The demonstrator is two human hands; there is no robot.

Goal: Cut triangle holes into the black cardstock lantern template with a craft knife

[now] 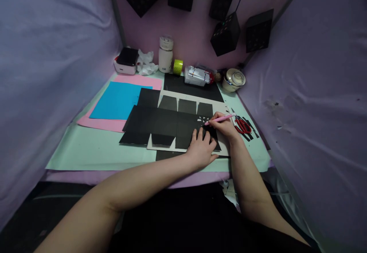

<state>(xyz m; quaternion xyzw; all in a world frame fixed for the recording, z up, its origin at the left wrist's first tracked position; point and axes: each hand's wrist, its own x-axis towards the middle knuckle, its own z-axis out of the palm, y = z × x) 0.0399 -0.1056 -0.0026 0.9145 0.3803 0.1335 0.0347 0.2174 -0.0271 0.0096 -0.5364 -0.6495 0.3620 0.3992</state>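
Observation:
A black paper sheet [163, 121] cut with flaps lies on a pale board [223, 108]. My left hand [201, 149] rests on the sheet's lower right part, fingers spread and flat. In my right hand [223, 125] is a pink pen-like tool [220, 119], its tip touching the black sheet beside several small cut-out openings. The tool slants up to the right. Red-handled scissors [242, 124] lie just right of my right hand, among thin black paper strips [254, 127].
Blue paper [117, 102] and pink paper [103, 124] lie at left. Along the back stand a white bottle [165, 56], yellow tape [178, 67], a clear case [197, 76] and a lidded pot [233, 80]. Black boxes [226, 35] hang above.

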